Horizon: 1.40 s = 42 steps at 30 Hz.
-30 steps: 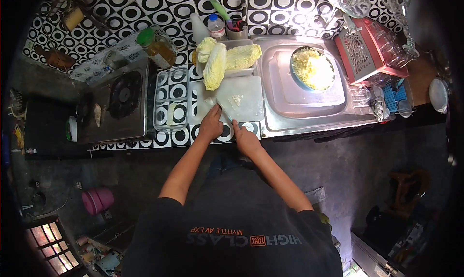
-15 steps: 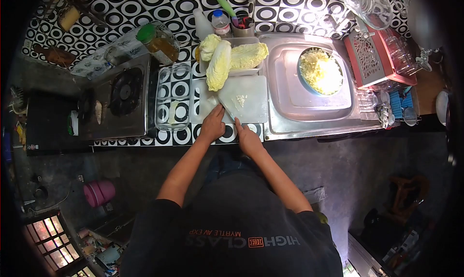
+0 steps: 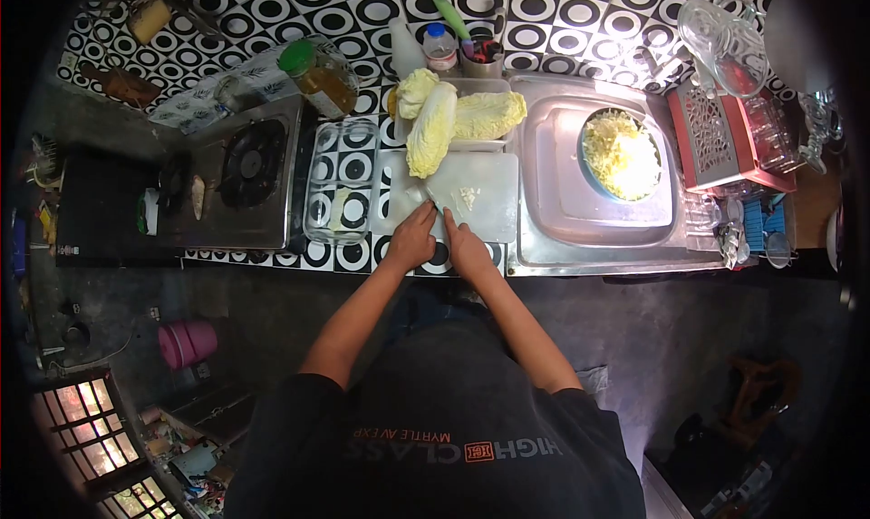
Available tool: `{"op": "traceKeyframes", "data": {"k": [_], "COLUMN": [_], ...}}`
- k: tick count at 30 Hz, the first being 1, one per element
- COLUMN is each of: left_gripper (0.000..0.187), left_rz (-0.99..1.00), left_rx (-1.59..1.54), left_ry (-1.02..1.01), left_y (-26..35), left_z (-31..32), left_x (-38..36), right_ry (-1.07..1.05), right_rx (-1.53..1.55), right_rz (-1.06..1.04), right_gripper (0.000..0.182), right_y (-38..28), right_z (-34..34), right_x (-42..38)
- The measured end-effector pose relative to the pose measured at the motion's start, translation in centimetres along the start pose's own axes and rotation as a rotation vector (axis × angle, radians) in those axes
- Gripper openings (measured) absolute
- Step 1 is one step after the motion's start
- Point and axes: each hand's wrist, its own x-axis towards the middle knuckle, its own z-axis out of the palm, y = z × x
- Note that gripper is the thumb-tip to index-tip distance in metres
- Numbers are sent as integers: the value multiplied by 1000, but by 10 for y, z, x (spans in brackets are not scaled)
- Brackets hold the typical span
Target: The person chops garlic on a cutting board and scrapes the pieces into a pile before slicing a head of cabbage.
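Note:
My right hand (image 3: 468,251) grips a knife (image 3: 431,195), its blade pointing away from me over a pale cutting board (image 3: 494,170). Close beside it, my left hand (image 3: 413,240) has its fingers pressed together at the board's near side, by the blade; what they hold is too small to make out. Small white chopped pieces (image 3: 467,198) lie right of the knife. Beyond the hands, a whole napa cabbage (image 3: 431,131) rests across the edge of a tray, and another cabbage (image 3: 490,116) lies in it.
A clear lidded container (image 3: 343,179) stands left of the board, near a stove (image 3: 217,215). On the steel sink surface (image 3: 553,238) at the right is a bowl of shredded cabbage (image 3: 621,155). Behind are a green-lidded jar (image 3: 319,86), a blue-capped bottle (image 3: 440,52) and a red rack (image 3: 720,138).
The whole view has shifted, so the counter appears farther right and slightly lower. My hands have drawn closer together around the knife. The cabbages and bowl stay in place on the counter.

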Motion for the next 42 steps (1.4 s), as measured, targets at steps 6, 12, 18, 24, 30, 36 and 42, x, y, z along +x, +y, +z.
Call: {"op": "traceKeyframes", "data": {"k": [6, 12, 18, 24, 30, 36, 42], "left_gripper": [65, 66, 65, 64, 65, 61, 59], "left_rz": [-1, 21, 35, 24, 30, 61, 73], "left_rx": [-18, -18, -9, -25, -52, -64, -116], "left_ry": [-34, -22, 6, 25, 58, 98, 69], "left_y": [0, -4, -4, -8, -11, -6, -6], "left_z": [-1, 1, 4, 12, 16, 12, 8], "left_x": [-2, -4, -4, -5, -6, -5, -5], "right_ry": [0, 37, 79, -5, 2, 2, 40], "right_rx": [-21, -52, -73, -144, -141, -199, -255], "right_rz": [16, 37, 38, 53, 5, -15, -50], "right_gripper": [77, 77, 74, 67, 67, 65, 62], "right_y": [-3, 3, 0, -18, -26, -26, -26], "right_z": [-27, -42, -44, -53, -49, -37, -31], "right_x": [1, -8, -21, -43, -62, -63, -66]}}
